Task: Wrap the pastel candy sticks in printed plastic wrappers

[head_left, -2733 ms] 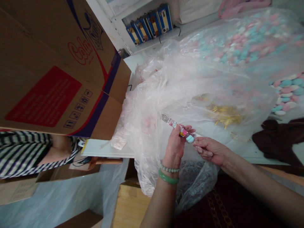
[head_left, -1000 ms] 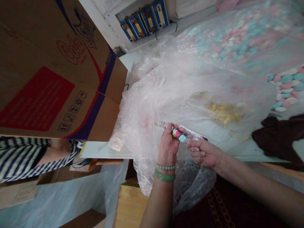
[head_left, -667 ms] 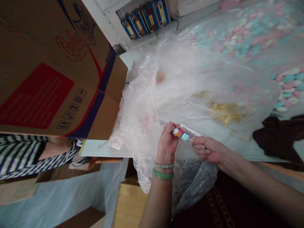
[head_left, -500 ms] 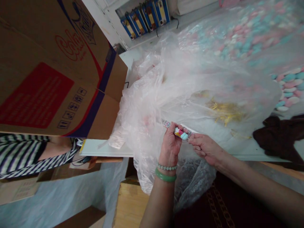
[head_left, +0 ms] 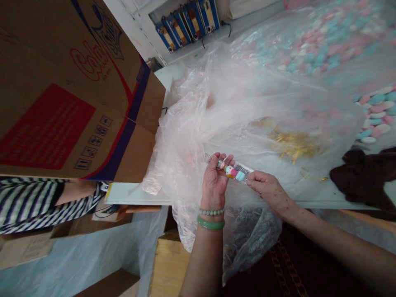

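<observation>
Between my hands, above a big heap of clear plastic bags, is a narrow clear packet of colourful candies (head_left: 237, 173) with printed ends. My left hand (head_left: 215, 181), palm up, has its thumb and fingers around the upper left part of the packet. A beaded bracelet and a green bangle are on that wrist. At the lower right end, my right hand (head_left: 267, 190) pinches the packet between thumb and fingers. The clear plastic bag (head_left: 182, 140) spreads beneath both hands and hangs over the table's front edge. Gold twist ties (head_left: 295, 146) lie to the right.
A large cardboard box (head_left: 62, 90) stands at the left, a person's striped clothing (head_left: 27, 204) below it. Pink, blue and white candies (head_left: 375, 113) fill bags at the right. Dark brown cloth (head_left: 361, 177) lies near the front edge. Blue binders (head_left: 188, 24) stand behind.
My left hand has moved slightly left along the packet, and its fingers have loosened and spread, so more of the candies shows. My right hand still pinches the packet's end.
</observation>
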Demonstrator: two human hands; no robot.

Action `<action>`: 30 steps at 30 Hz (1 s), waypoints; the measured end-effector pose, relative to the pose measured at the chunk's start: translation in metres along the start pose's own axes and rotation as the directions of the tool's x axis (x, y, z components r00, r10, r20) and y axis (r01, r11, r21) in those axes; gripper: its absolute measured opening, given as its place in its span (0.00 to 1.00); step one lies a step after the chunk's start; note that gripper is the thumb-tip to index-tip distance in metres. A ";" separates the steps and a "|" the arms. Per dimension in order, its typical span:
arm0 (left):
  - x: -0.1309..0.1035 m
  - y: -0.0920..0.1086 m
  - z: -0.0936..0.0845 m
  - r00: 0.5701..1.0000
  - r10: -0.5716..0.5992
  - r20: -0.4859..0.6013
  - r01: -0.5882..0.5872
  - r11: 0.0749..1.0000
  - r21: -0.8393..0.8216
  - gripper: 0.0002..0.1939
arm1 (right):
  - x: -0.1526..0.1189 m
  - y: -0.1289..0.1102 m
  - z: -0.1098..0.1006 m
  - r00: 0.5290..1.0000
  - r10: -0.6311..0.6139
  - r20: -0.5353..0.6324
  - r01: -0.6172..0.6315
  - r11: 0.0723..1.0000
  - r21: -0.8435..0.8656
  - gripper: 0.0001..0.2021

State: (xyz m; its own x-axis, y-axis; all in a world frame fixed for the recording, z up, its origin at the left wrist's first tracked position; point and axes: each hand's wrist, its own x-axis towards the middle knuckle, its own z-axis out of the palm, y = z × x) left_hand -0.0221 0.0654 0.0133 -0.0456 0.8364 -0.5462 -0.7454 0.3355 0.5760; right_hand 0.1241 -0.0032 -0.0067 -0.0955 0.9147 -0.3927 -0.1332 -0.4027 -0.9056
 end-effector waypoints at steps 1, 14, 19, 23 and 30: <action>0.001 0.001 0.001 1.000 -0.021 -0.022 0.021 1.000 -0.007 0.03 | 0.000 -0.001 0.000 1.000 -0.004 0.002 0.004 1.000 -0.014 0.10; 0.001 -0.024 0.003 0.998 -0.054 -0.011 0.053 0.998 -0.038 0.12 | -0.002 0.013 -0.008 0.947 -0.321 -0.010 0.262 0.789 -0.555 0.08; 0.003 -0.019 0.001 0.992 -0.126 -0.008 0.126 0.992 -0.030 0.14 | -0.005 0.018 -0.010 0.926 -0.370 0.072 0.333 0.716 -0.614 0.08; 0.001 -0.012 -0.002 0.992 -0.083 0.093 0.083 0.997 0.008 0.12 | 0.002 0.015 -0.010 0.992 -0.117 0.039 0.123 0.965 -0.233 0.09; -0.007 -0.020 0.000 0.978 -0.021 0.207 0.020 1.000 0.007 0.09 | 0.005 0.004 -0.018 0.801 0.339 0.493 -0.563 0.707 0.428 0.08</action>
State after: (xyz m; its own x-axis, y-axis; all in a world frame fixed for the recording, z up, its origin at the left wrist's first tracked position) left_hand -0.0071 0.0529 0.0058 0.1087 0.9009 -0.4203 -0.7417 0.3550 0.5691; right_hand 0.1407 0.0004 -0.0151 -0.6078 0.5794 -0.5430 -0.4627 -0.8142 -0.3507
